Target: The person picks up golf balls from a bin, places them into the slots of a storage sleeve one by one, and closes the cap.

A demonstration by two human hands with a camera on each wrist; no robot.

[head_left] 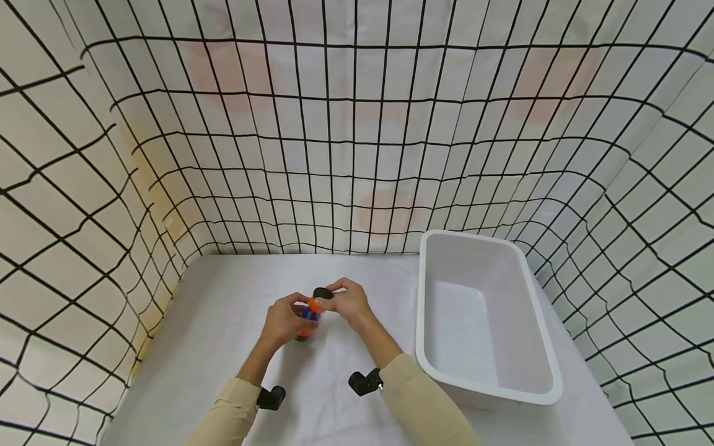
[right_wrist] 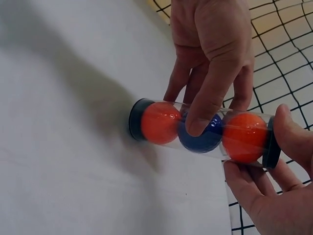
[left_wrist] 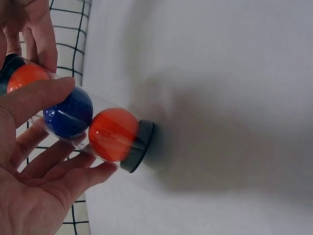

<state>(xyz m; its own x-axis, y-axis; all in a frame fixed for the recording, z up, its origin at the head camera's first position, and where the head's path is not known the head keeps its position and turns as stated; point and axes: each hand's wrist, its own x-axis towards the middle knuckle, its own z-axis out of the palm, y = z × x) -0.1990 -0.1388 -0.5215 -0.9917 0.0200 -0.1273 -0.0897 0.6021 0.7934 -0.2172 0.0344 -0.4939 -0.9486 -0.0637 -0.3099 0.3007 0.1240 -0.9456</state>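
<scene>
A clear plastic tube (right_wrist: 200, 128) holds a blue ball (left_wrist: 69, 112) between two orange balls, with a dark cap on each end. My left hand (head_left: 283, 319) grips the tube around its middle, thumb over the blue ball and fingers behind. At the upper end, my right hand (head_left: 350, 303) holds the tube by the dark cap (right_wrist: 272, 145), its thumb against the cap and fingers beneath. The tube tilts in the head view, its lower cap (left_wrist: 139, 147) pointing down toward the white table.
A white plastic tub (head_left: 421, 310) stands on the white-covered table (head_left: 223, 303), right of my hands. Black netting (head_left: 357, 99) rises at the back and both sides. A small black device (head_left: 271, 397) is worn at each wrist.
</scene>
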